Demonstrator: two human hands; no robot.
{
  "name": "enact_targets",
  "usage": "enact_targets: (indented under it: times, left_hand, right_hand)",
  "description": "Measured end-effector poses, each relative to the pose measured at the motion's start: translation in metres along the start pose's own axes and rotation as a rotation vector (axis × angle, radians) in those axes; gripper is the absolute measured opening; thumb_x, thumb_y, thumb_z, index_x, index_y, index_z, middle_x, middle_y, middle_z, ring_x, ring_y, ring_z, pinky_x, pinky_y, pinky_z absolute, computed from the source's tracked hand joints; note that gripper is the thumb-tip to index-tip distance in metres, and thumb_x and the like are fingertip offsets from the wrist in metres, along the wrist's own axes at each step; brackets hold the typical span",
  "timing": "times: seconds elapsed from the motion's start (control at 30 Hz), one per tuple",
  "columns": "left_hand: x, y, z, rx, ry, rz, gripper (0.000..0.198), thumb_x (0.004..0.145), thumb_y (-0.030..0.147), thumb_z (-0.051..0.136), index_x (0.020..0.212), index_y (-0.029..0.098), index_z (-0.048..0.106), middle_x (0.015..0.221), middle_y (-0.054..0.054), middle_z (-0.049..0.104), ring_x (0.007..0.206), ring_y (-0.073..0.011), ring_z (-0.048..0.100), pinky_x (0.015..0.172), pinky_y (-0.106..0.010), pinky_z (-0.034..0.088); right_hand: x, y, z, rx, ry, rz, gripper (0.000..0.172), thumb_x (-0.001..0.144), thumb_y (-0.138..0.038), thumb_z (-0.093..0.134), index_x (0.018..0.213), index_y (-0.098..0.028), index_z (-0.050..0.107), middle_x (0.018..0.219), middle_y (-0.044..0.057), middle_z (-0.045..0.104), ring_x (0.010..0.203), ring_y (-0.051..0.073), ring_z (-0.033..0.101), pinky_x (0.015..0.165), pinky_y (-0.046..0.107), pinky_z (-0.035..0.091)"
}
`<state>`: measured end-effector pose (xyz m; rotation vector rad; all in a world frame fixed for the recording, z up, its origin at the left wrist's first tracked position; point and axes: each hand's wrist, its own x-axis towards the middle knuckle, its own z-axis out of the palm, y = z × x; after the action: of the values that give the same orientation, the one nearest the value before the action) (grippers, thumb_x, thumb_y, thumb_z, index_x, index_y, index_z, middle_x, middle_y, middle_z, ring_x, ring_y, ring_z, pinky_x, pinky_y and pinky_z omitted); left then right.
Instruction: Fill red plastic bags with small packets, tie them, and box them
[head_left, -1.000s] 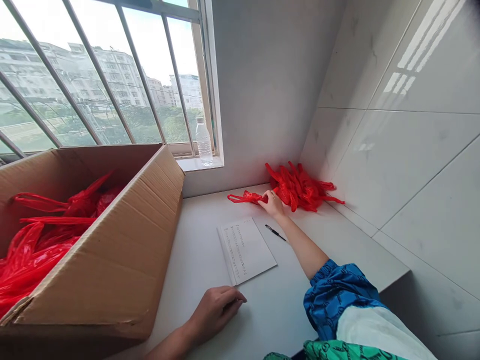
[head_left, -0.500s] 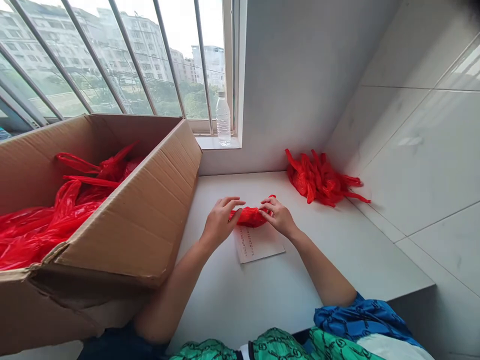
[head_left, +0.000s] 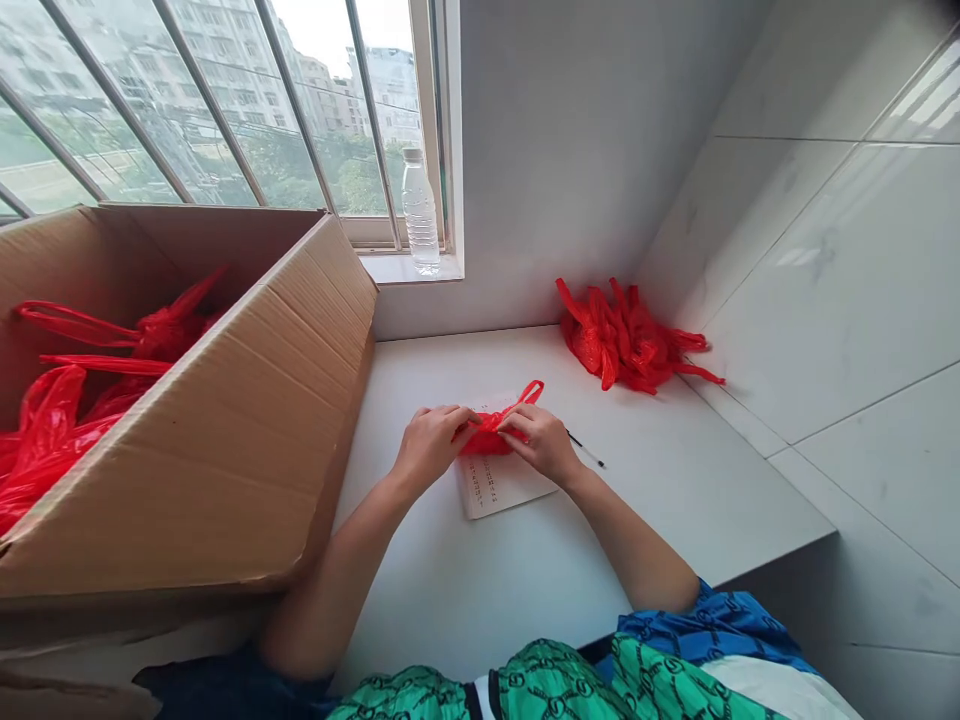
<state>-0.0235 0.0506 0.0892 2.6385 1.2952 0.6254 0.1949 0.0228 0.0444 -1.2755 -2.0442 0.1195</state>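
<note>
A small red plastic bag (head_left: pixel 491 437) is bunched between both my hands above a sheet of paper with printed lines (head_left: pixel 499 484) on the white counter (head_left: pixel 525 570). My left hand (head_left: pixel 427 445) grips its left side with curled fingers. My right hand (head_left: pixel 541 442) pinches its right side, and a red handle loop (head_left: pixel 525 396) sticks up from it. A black pen (head_left: pixel 586 452) lies just right of my right hand.
A pile of red bags (head_left: pixel 630 338) lies in the far right corner against the tiled wall. A large open cardboard box (head_left: pixel 225 430) holding more red bags (head_left: pixel 67 400) fills the left. A clear water bottle (head_left: pixel 421 213) stands on the windowsill.
My right hand brought one red bag from the corner pile to the paper. My left hand came up from the counter's near edge and took hold of the bag too.
</note>
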Motion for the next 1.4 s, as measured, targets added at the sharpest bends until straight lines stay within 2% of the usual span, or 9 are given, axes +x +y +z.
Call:
enact_targets:
  times: [0.27,0.4,0.5,0.57,0.77,1.03,1.17,1.3,1.4]
  left_hand:
    - [-0.005,-0.011,-0.029,0.128,0.236,-0.201,0.025,0.097,0.022,0.046,0.103,0.027,0.07,0.09,-0.003,0.073,0.08,-0.0217,0.065,0.076,-0.035,0.042]
    - [-0.006,-0.006,-0.027,0.109,0.287,-0.153,0.027,0.099,0.027,0.046,0.117,0.025,0.066,0.107,-0.006,0.07,0.096,-0.0239,0.064,0.076,-0.034,0.044]
    - [-0.006,0.002,-0.018,0.079,0.202,0.041,0.027,0.099,0.038,0.05,0.117,0.026,0.066,0.122,-0.006,0.067,0.106,-0.0243,0.062,0.088,-0.036,0.043]
    - [-0.005,0.006,-0.011,0.064,0.098,0.121,0.023,0.099,0.035,0.049,0.105,0.027,0.069,0.109,-0.004,0.071,0.096,-0.0219,0.064,0.087,-0.036,0.043]
    - [-0.003,0.006,-0.006,0.008,0.096,0.126,0.029,0.102,0.031,0.042,0.095,0.024,0.069,0.087,-0.001,0.071,0.081,-0.0179,0.063,0.076,-0.031,0.042]
    - [-0.002,-0.012,-0.038,-0.109,0.475,-0.173,0.033,0.102,0.037,0.04,0.113,0.022,0.067,0.101,-0.007,0.067,0.093,-0.021,0.063,0.072,-0.029,0.046]
    - [-0.006,0.006,-0.036,-0.345,0.205,-0.085,0.042,0.1,0.043,0.044,0.136,0.025,0.053,0.122,-0.009,0.063,0.102,-0.0204,0.064,0.077,-0.029,0.051]
    - [-0.009,0.022,-0.034,-0.354,-0.012,0.157,0.027,0.097,0.039,0.053,0.12,0.028,0.065,0.094,-0.002,0.071,0.087,-0.0177,0.065,0.084,-0.031,0.05]
    - [-0.008,0.018,-0.04,-0.415,0.287,0.043,0.02,0.098,0.034,0.052,0.099,0.023,0.069,0.083,-0.002,0.068,0.079,-0.0161,0.062,0.077,-0.029,0.049]
  right_hand:
    - [-0.005,0.022,-0.039,0.113,0.15,0.175,0.012,0.096,-0.031,0.055,0.091,-0.026,0.064,0.094,0.004,0.069,0.091,0.023,0.063,0.077,0.035,0.048]
    - [-0.006,0.016,-0.036,0.19,0.101,0.157,0.006,0.092,-0.026,0.057,0.088,-0.025,0.062,0.094,0.003,0.07,0.091,0.022,0.063,0.076,0.035,0.048]
    - [-0.006,0.006,-0.028,0.186,0.087,0.122,0.004,0.088,-0.022,0.058,0.088,-0.025,0.061,0.092,0.002,0.071,0.088,0.022,0.064,0.083,0.036,0.047]
    - [-0.005,-0.001,-0.023,0.167,0.067,0.112,0.007,0.087,-0.021,0.059,0.093,-0.024,0.061,0.091,0.001,0.072,0.088,0.021,0.064,0.085,0.037,0.045]
    - [-0.005,-0.015,-0.014,0.185,-0.009,0.099,0.011,0.092,-0.035,0.06,0.097,-0.025,0.064,0.094,0.002,0.073,0.086,0.021,0.065,0.084,0.037,0.042]
    - [-0.007,0.016,-0.037,0.52,0.395,0.487,0.012,0.087,-0.035,0.056,0.085,-0.023,0.057,0.083,0.002,0.064,0.082,0.02,0.062,0.08,0.035,0.05]
    - [-0.008,0.003,-0.034,0.542,0.27,0.427,0.019,0.081,-0.029,0.062,0.099,-0.024,0.057,0.09,0.002,0.064,0.089,0.02,0.062,0.082,0.034,0.05]
    - [-0.008,-0.004,-0.03,0.566,0.151,0.403,0.015,0.081,-0.03,0.062,0.094,-0.024,0.062,0.086,0.001,0.064,0.085,0.019,0.061,0.076,0.031,0.049]
    - [-0.008,0.012,-0.033,0.667,0.327,0.519,0.011,0.085,-0.033,0.053,0.085,-0.023,0.055,0.079,-0.001,0.06,0.073,0.017,0.058,0.069,0.029,0.05]
